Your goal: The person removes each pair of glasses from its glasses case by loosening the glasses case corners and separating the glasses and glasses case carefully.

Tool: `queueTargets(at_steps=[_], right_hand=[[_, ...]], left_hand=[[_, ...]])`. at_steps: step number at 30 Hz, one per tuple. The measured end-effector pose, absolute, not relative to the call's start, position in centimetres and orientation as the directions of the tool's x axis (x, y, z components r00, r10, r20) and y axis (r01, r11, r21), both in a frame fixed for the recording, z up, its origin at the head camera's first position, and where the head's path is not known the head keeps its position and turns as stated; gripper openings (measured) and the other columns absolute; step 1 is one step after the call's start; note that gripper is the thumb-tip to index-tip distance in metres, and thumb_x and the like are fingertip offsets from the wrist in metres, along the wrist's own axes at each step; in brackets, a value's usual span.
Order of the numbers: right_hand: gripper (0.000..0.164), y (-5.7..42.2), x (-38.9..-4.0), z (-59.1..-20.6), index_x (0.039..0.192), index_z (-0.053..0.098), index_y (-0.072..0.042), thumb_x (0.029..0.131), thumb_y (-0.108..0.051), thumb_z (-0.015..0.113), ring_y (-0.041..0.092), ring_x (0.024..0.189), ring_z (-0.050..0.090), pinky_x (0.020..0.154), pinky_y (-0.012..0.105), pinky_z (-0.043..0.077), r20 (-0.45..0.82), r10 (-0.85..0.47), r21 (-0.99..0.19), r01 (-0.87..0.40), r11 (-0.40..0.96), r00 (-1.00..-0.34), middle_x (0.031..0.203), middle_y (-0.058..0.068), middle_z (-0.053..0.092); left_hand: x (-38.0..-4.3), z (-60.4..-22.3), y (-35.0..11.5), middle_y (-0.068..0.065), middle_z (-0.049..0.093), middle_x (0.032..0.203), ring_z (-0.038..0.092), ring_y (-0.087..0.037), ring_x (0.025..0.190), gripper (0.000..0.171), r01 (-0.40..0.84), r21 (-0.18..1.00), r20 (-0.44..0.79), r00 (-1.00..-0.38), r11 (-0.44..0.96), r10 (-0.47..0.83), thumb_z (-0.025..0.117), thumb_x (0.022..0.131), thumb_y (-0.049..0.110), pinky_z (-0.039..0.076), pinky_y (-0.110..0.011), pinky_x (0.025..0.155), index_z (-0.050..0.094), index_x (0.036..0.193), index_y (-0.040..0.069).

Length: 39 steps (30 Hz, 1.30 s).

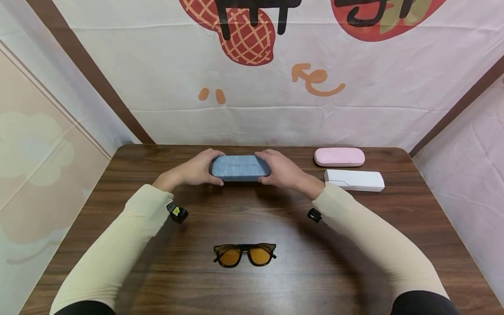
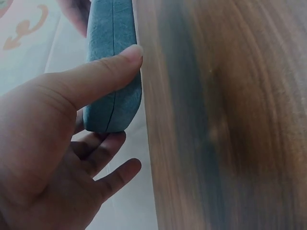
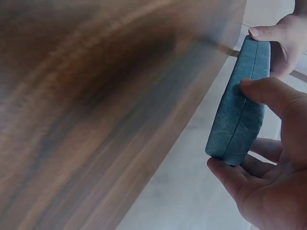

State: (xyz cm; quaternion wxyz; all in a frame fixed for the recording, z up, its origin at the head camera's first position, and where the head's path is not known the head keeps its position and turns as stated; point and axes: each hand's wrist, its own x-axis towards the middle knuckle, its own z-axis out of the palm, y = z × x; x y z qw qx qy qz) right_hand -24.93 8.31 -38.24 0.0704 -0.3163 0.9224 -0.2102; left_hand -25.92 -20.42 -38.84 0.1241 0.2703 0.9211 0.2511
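Observation:
A blue glasses case (image 1: 241, 168) is held between both hands near the table's far edge. My left hand (image 1: 198, 168) grips its left end, thumb on the near side and fingers behind. At the other end my right hand (image 1: 284, 171) grips it the same way. Both wrist views show the case (image 2: 113, 91) closed, with a thin seam along its side, and raised off the tabletop. Black-framed glasses with orange lenses (image 1: 245, 255) lie on the table nearer to me, touched by neither hand.
On the right of the wooden table (image 1: 189, 288), a pink glasses case (image 1: 339, 156) lies behind a white case (image 1: 354, 180), close to my right forearm. A printed cloth (image 1: 252, 124) hangs just beyond the far edge.

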Motion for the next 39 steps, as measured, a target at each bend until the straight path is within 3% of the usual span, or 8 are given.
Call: queueTargets(at_steps=[9,19,30,39], right_hand=[[0.077,7.3,-26.8,-38.0,0.154,0.039,0.002,0.091,-0.023,0.077,0.030,0.141,0.042,0.115,0.040,0.034,-0.022,-0.616,-0.400,-0.558,0.727,-0.787,0.153,0.018,0.045],[0.078,6.4,-27.7,-38.8,0.158,0.031,-0.001,0.097,-0.026,0.072,0.029,0.143,0.039,0.114,0.041,0.036,-0.049,-0.617,-0.402,-0.550,0.732,-0.785,0.157,0.018,0.038],[0.076,4.9,-29.7,-40.1,0.160,0.026,-0.002,0.101,-0.029,0.066,0.029,0.149,0.030,0.119,0.040,0.030,-0.102,-0.598,-0.350,-0.534,0.770,-0.795,0.163,0.017,0.030],[0.074,4.1,-30.5,-40.9,0.160,0.024,-0.002,0.102,-0.026,0.063,0.029,0.151,0.027,0.119,0.039,0.028,-0.119,-0.572,-0.326,-0.512,0.795,-0.811,0.164,0.016,0.027]], left_hand=[[-27.5,-38.4,-21.0,-0.025,0.045,0.144,0.044,-0.038,0.131,0.081,0.360,0.557,-0.143,-0.846,0.749,0.513,0.087,0.082,0.015,0.035,-0.054,0.110,0.042,0.146,-0.005],[-28.7,-38.6,-21.8,-0.027,0.041,0.147,0.042,-0.040,0.133,0.081,0.334,0.555,-0.156,-0.858,0.762,0.490,0.086,0.083,0.013,0.033,-0.055,0.111,0.040,0.148,-0.006],[-30.6,-40.0,-22.5,-0.026,0.036,0.153,0.035,-0.041,0.141,0.083,0.236,0.559,-0.223,-0.881,0.795,0.418,0.083,0.086,0.014,0.029,-0.055,0.115,0.036,0.152,-0.003],[-31.6,-41.2,-22.6,-0.028,0.038,0.152,0.037,-0.041,0.140,0.083,0.212,0.575,-0.207,-0.897,0.790,0.391,0.084,0.085,0.012,0.029,-0.054,0.115,0.037,0.152,-0.004]])
